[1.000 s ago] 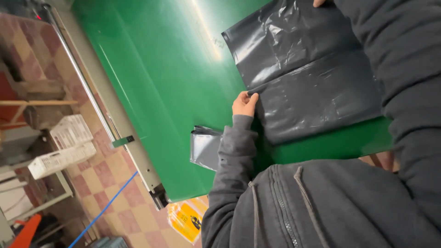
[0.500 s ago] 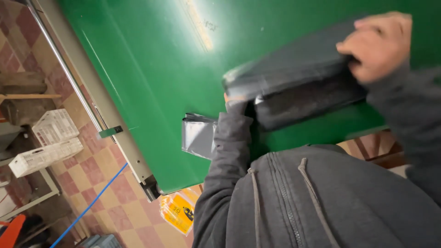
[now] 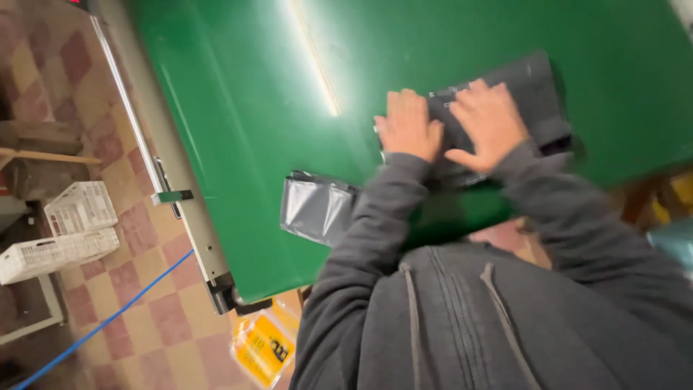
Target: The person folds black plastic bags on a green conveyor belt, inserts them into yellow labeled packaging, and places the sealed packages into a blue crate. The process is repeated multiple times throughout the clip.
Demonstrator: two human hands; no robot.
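Both grips lie flat and released: left hand and right hand press the folded grey bag onto the green bench.

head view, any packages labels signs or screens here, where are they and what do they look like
Yellow package: on the floor under the table's near corner; flat, glossy, yellow with dark print.
Grey plastic bags: small folded stack on the green table, beside the left sleeve; shiny, unmarked.
Dark grey bag: folded, under the left hand and right hand.
No screens visible.
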